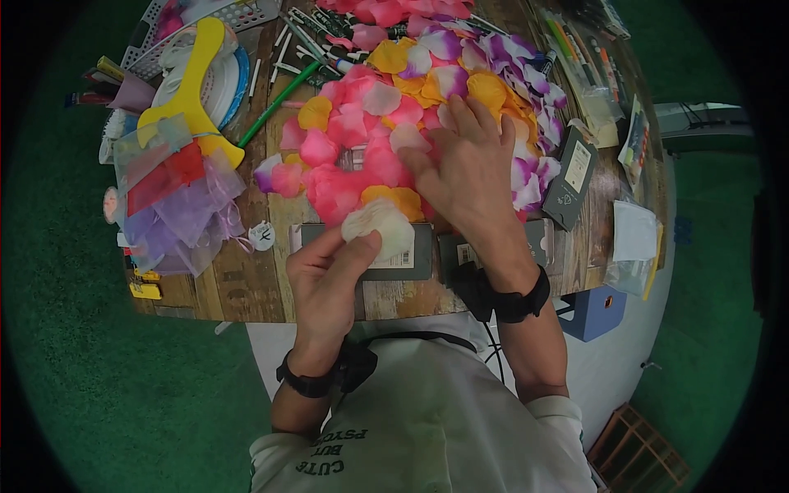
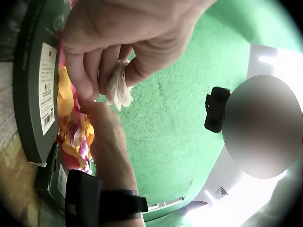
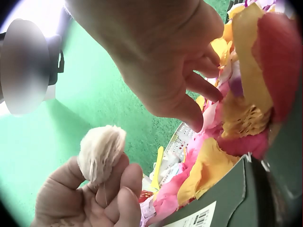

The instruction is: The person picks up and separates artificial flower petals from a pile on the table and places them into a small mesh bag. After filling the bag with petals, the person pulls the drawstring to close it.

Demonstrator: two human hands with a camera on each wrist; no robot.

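A stack of white petals [image 1: 380, 228] is pinched between the thumb and fingers of my left hand [image 1: 325, 279], in front of the petal heap. My right hand [image 1: 472, 177] reaches over the heap with fingers spread, its fingertips touching the petals. Pink petals [image 1: 349, 193] lie at the heap's left, orange petals [image 1: 486, 92] and purple-white petals [image 1: 526, 62] at its right. In the right wrist view the white petals [image 3: 100, 153] stand up from my left hand [image 3: 85, 203]. The left wrist view shows them crumpled [image 2: 118, 90] under my left hand [image 2: 128, 28].
Dark boxes [image 1: 419, 255] line the near edge, and another dark box [image 1: 571, 182] stands right of the heap. Mesh bags [image 1: 177, 197], a yellow plastic piece [image 1: 193, 90] and a white basket [image 1: 148, 41] sit left. Pens [image 1: 283, 53] lie behind; plastic packets [image 1: 634, 238] are at right.
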